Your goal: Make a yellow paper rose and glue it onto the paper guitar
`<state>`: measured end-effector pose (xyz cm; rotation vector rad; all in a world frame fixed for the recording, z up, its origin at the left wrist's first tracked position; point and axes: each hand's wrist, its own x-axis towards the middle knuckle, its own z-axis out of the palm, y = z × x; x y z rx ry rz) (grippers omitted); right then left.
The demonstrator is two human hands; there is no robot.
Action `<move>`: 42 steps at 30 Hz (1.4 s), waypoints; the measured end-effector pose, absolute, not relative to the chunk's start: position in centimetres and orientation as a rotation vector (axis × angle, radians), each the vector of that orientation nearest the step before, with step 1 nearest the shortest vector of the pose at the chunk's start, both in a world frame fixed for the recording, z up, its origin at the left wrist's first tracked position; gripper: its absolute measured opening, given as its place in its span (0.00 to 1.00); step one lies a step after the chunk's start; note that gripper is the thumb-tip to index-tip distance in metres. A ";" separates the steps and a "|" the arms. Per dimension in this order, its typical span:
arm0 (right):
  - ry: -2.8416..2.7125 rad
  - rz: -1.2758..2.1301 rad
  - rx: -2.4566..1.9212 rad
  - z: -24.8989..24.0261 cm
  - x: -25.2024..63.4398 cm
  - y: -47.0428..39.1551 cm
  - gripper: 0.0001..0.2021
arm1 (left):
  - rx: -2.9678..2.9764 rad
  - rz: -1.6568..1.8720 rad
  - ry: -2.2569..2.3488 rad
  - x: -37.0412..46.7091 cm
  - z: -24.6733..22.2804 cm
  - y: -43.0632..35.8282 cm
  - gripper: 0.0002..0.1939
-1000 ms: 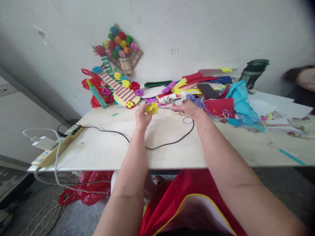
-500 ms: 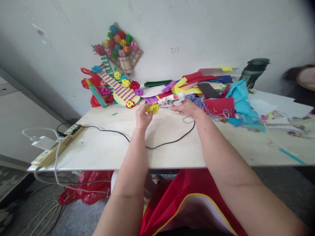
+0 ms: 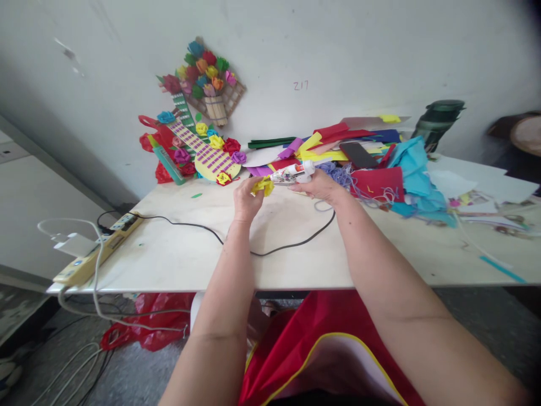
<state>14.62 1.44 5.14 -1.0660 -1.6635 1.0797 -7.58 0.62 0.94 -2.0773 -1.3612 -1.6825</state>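
**Just right of the guitar-shaped board [image 3: 204, 164], your yellow paper piece [image 3: 265, 186] is at the glue gun's tip**

Your left hand [image 3: 246, 200] has its grip closed on that crinkled yellow piece, in front and to the right of the board. Your right hand [image 3: 319, 186] has its grip wrapped around the glue gun [image 3: 291, 173], farther to the board's right, with the nozzle end at the paper (whether glue is flowing, you can't tell from here).

Judging by how things lie, much of the decorating looks done: the board already carries yellow, blue, red and purple rosettes. The yellow piece is loose from it, not fixed there, and its folded shape is too small to judge as finished.

As for materials, the board is flat, with a rounded body and a long neck crossed by rows of purple dashes. The rosettes look like ruffled, soft-edged paper. Well to the board's right lie flat colored sheets [image 3: 333, 134], a smooth dark phone [image 3: 358, 155], tangled lilac yarn [image 3: 338, 173] and rumpled turquoise material [image 3: 416, 169]. A thin black cord [image 3: 291, 246] curves across the pale tabletop [image 3: 177, 262] in front of the board.
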 end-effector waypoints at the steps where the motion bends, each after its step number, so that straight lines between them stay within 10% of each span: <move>1: -1.667 1.077 -1.066 5.1 14.6 1.5 0.11 | -2.074 -1.680 -1.363 -7.6 0.9 0.6 0.14; 42: -1.532 1.085 -0.813 5.2 14.9 1.5 0.20 | -1.907 -2.244 -1.588 -7.6 1.0 1.0 0.14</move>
